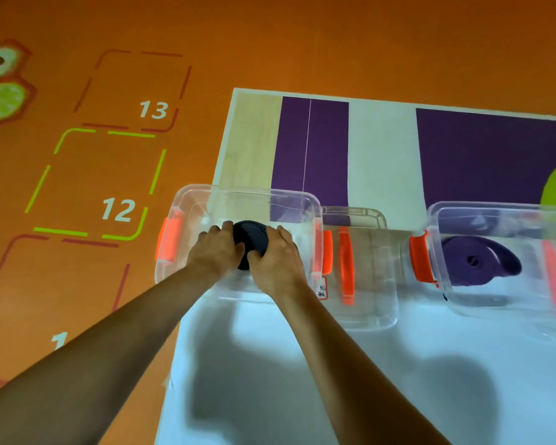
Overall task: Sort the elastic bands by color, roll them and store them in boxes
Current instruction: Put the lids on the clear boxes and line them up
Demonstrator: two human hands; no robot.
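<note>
On your far left the orange floor (270, 33) carries dashed squares numbered 13 (153, 109) and 12 (118, 209). Next comes the left clear box (187, 200) with orange latches, sitting at the corner of the white table (302, 380). Your left hand (217, 250) and right hand (275, 255) meet over this box, both curled around the black rolled band (249, 236). Your left fingers wrap its left edge, your right fingers press its right side and lower edge, so both hands are closed on the roll, which sits within the box's outline. Whether it touches the box floor, you cannot tell.

Just right of that box lies a clear lid (363, 268) with an orange handle strip, flat on the table between the 2 boxes. Further right stands the right clear box (443, 226), also with orange latches, and inside it rests a purple rolled band (480, 261). Behind the boxes a mat (382, 149) with purple and white panels lies on the tabletop.
</note>
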